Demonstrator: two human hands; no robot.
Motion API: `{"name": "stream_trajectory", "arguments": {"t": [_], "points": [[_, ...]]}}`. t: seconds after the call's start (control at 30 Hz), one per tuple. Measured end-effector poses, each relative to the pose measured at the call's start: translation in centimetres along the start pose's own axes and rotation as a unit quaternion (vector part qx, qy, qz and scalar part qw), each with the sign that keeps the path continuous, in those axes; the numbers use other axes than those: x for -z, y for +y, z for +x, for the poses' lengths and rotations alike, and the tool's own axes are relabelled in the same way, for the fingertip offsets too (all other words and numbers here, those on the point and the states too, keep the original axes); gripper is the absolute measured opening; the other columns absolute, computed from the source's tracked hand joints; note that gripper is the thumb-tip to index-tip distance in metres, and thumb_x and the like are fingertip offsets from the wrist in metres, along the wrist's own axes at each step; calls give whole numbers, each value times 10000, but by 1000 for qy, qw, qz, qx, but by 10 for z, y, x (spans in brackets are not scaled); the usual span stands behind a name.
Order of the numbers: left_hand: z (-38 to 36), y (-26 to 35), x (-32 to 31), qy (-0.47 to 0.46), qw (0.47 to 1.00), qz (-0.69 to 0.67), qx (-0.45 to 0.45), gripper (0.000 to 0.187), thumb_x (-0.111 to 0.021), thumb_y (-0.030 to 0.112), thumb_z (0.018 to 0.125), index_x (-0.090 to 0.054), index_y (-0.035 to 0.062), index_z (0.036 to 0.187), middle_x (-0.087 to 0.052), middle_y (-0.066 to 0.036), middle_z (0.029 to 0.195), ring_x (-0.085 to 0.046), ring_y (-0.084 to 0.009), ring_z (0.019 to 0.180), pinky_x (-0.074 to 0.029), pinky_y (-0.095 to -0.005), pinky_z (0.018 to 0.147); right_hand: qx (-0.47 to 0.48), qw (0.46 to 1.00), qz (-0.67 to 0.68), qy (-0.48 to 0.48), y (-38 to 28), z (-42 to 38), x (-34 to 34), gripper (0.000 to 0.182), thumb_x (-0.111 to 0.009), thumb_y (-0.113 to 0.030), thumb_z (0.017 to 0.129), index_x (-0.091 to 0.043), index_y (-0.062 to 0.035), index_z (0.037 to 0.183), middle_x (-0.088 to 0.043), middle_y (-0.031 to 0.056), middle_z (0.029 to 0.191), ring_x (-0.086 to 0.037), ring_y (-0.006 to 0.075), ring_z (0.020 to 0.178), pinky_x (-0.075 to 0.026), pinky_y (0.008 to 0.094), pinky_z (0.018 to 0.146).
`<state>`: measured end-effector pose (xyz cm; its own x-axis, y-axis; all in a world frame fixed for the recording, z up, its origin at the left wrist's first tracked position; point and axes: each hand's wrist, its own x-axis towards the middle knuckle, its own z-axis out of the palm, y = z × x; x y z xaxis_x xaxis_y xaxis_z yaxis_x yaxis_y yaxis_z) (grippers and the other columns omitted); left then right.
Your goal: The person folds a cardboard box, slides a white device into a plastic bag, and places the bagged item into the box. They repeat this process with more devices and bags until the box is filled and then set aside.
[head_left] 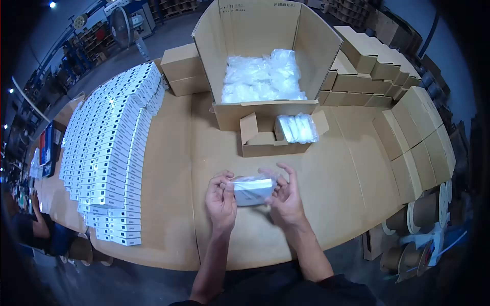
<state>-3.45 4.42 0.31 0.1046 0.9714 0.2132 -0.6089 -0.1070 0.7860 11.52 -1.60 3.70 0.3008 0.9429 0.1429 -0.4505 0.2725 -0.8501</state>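
Observation:
Near the middle of the table, a small plastic-wrapped packet is held level between both hands. My left hand grips its left end, thumb on top. At the right end, my right hand has its thumb and lower fingers against the packet, with one finger raised. Just beyond the hands stands a small open carton, its flaps up and several wrapped packets in its right part. Behind it, a large open carton contains many clear plastic-wrapped items.
Stacked white boxes cover the left side of the table. Closed brown cartons stand behind them. More brown cartons line the right side and back right. A person is at the far left edge.

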Motion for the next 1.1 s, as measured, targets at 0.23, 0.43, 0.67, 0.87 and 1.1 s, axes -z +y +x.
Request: {"name": "stream_trajectory", "arguments": {"t": [0.23,0.43,0.67,0.87,1.1], "points": [[5,-7,7,-37,999,3,-11,107,-577,69,1052,-522,37,1138,-515,-125,1212,-617,-260,1111,-492,-429,1045,-73,995,-11,62,21,-7,-1,405,-730,-89,973,-580,30,1329,-685,99,1180,-655,148,1057,-546,286,931],[2,-8,13,-64,998,-5,1,131,-576,62,1048,-515,27,1159,-521,-136,1227,-600,-258,1166,-485,-412,1051,-31,989,-128,62,16,-5,-3,186,-669,-97,1016,-731,45,1119,-735,142,1168,-662,165,1041,-534,306,945],[-8,0,-1,-94,981,149,80,362,-577,86,1052,-463,12,1388,-526,-139,1345,-561,-224,1231,-443,-391,1090,39,983,-157,82,12,-5,-4,179,-630,-74,1029,-737,54,1094,-750,155,1155,-671,234,1150,-524,341,1003],[-16,1,-3,13,971,82,222,195,-523,194,1101,-588,38,1196,-651,-59,1118,-657,-121,1010,-599,-297,837,80,973,-206,63,19,-6,-1,144,-610,16,1002,-732,52,1070,-768,172,1086,-608,352,1301,-498,430,1072],[-9,1,-2,43,973,107,201,166,-535,216,1093,-567,55,1074,-678,-93,1085,-692,-174,984,-619,-394,858,138,948,-287,-23,-5,1,2,210,-702,-28,928,-758,-28,1130,-679,201,1330,-582,365,1328,-374,472,1154]]}}
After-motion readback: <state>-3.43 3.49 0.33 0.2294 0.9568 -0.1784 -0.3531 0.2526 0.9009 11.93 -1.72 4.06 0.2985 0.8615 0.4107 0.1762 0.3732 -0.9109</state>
